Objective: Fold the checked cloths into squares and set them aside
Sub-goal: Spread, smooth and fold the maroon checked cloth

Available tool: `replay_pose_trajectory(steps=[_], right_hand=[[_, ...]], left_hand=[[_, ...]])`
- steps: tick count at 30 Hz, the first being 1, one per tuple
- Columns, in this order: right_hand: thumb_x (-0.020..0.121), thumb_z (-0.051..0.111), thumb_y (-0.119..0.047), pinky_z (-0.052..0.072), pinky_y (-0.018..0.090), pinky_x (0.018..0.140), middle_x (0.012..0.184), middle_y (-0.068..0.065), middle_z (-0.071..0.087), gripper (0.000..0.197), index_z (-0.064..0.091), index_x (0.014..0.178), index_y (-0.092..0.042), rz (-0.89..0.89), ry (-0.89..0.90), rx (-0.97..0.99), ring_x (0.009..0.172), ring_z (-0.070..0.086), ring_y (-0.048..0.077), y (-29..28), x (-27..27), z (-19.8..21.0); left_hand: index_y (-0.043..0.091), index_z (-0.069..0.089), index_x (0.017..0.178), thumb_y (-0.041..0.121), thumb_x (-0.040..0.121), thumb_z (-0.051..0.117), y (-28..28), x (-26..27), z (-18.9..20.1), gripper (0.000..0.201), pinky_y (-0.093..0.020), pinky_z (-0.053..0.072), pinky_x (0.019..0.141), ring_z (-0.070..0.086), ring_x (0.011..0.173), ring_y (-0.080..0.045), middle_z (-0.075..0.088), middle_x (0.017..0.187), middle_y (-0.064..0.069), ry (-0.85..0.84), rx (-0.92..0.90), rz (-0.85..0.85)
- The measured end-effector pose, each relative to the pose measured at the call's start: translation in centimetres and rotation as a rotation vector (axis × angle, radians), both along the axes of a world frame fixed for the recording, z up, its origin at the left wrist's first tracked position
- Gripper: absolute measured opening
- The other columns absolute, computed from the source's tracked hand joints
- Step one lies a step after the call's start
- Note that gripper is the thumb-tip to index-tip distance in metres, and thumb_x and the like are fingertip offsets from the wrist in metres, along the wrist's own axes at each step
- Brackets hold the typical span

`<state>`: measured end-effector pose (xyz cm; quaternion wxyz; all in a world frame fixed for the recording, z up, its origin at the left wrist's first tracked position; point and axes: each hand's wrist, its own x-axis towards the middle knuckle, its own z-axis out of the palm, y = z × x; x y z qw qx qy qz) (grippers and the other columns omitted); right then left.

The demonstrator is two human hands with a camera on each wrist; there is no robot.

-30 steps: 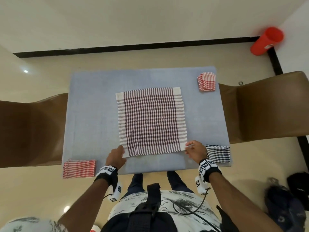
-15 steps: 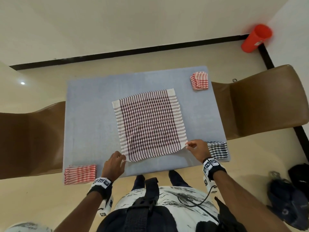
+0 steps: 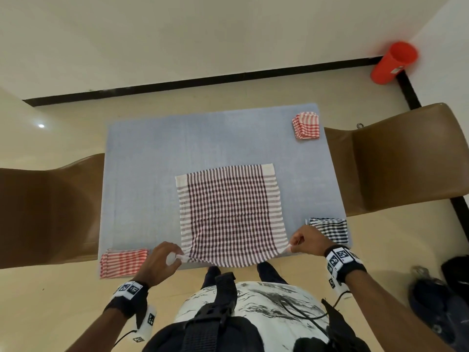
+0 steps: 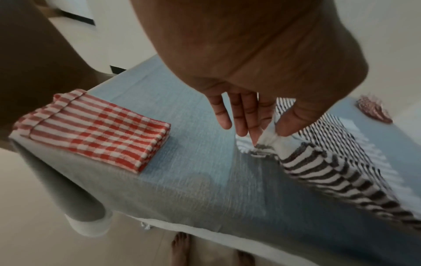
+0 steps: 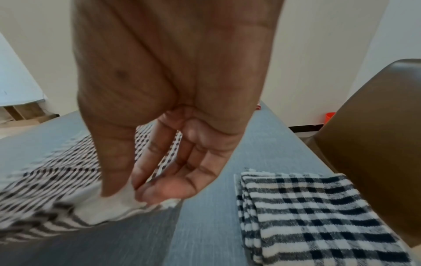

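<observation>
the dark maroon checked cloth (image 3: pixel 229 214) lies spread flat near the front edge of the blue surface (image 3: pixel 142 174). the left hand (image 3: pixel 162 262) pinches its near left corner between thumb and fingers, and the right hand (image 3: pixel 308 241) pinches its near right corner. this looks like the start of the first fold. the next move calls for carrying both near corners to the far edge evenly. folded cloths sit at three corners: red checked (image 3: pixel 123 262), another red one (image 3: pixel 306 125), black checked (image 3: pixel 330 228).

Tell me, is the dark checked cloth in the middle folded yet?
Not yet: the dark checked cloth lies spread on the table. The left hand and right hand pinch its near corners.
</observation>
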<state>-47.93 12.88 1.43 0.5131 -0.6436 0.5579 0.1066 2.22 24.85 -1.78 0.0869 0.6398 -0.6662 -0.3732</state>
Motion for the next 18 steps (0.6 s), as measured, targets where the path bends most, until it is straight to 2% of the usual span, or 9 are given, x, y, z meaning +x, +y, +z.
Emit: replay_pose_trajectory(steps=[2,4,5,7,8,10,14,16,18], right_hand=[[0.081,0.084,-0.016,0.045,0.011,0.062,0.064,-0.012,0.068,0.022,0.074,0.070,-0.032,-0.090,-0.027,-0.078,0.060,0.061,-0.004,-1.1,0.4,0.1],[0.084,0.081,-0.016,0.047,0.014,0.065,0.072,-0.008,0.071,0.010,0.077,0.080,-0.024,-0.180,-0.019,-0.175,0.066,0.063,0.000,-3.0,1.2,0.1],[0.086,0.080,-0.017,0.048,0.017,0.068,0.078,-0.003,0.073,0.002,0.078,0.086,-0.017,-0.221,-0.012,-0.233,0.072,0.066,0.005,-4.2,1.6,-0.3],[0.087,0.080,-0.018,0.053,0.023,0.073,0.085,0.003,0.076,0.010,0.079,0.092,-0.010,-0.298,0.001,-0.290,0.079,0.069,0.014,-6.6,2.2,-0.8],[0.087,0.079,-0.019,0.056,0.028,0.075,0.086,0.004,0.076,0.012,0.079,0.093,-0.009,-0.318,0.009,-0.308,0.080,0.071,0.018,-9.3,3.1,-2.2],[0.086,0.079,-0.018,0.059,0.038,0.082,0.088,0.007,0.078,0.012,0.079,0.093,-0.008,-0.404,0.008,-0.319,0.084,0.073,0.022,-11.4,3.6,-2.2],[0.085,0.077,-0.010,0.055,0.032,0.082,0.092,0.015,0.079,0.012,0.079,0.095,-0.005,-0.527,0.057,-0.337,0.085,0.072,0.023,-16.2,5.7,-4.2],[0.085,0.076,-0.010,0.054,0.030,0.082,0.092,0.015,0.078,0.012,0.080,0.093,-0.003,-0.549,0.083,-0.368,0.090,0.073,0.027,-17.9,6.6,-5.3],[0.086,0.074,-0.011,0.047,0.023,0.080,0.096,0.016,0.078,0.014,0.079,0.096,-0.002,-0.560,0.114,-0.381,0.094,0.072,0.027,-19.2,7.2,-6.3]], left_hand=[[0.026,0.072,0.096,0.047,0.085,0.063,-1.5,0.2,0.6,0.026,-0.023,0.049,0.077,0.064,0.091,-0.005,0.070,0.099,0.013,0.024,0.003,0.108],[0.026,0.072,0.092,0.033,0.090,0.074,-4.0,0.2,1.0,0.008,-0.027,0.054,0.074,0.067,0.085,-0.005,0.072,0.093,0.012,0.030,0.032,0.214],[0.024,0.072,0.092,0.026,0.091,0.076,-5.4,0.1,1.1,0.005,-0.029,0.056,0.074,0.068,0.083,-0.006,0.073,0.090,0.010,0.030,0.033,0.259],[0.018,0.074,0.095,0.021,0.091,0.076,-8.2,-0.1,1.1,0.006,-0.030,0.057,0.077,0.071,0.081,-0.011,0.075,0.089,0.004,0.010,0.031,0.349],[0.015,0.075,0.097,0.020,0.091,0.076,-10.5,0.5,0.0,0.008,-0.031,0.055,0.080,0.071,0.083,-0.014,0.075,0.090,0.002,0.001,0.038,0.413],[0.012,0.076,0.098,0.020,0.091,0.077,-13.0,0.4,0.1,0.011,-0.032,0.052,0.082,0.071,0.086,-0.018,0.076,0.091,-0.001,0.000,0.061,0.458],[0.016,0.076,0.085,0.023,0.088,0.079,-17.8,1.3,-2.2,0.008,-0.033,0.055,0.084,0.073,0.084,-0.020,0.074,0.077,0.001,-0.007,0.114,0.551],[0.013,0.077,0.087,0.023,0.087,0.080,-19.4,1.3,-3.4,0.010,-0.031,0.054,0.084,0.073,0.081,-0.018,0.075,0.076,-0.001,-0.021,0.125,0.545],[0.011,0.078,0.091,0.023,0.087,0.080,-20.7,1.3,-4.2,0.013,-0.027,0.048,0.081,0.069,0.081,-0.015,0.077,0.082,-0.004,-0.038,0.129,0.553]])
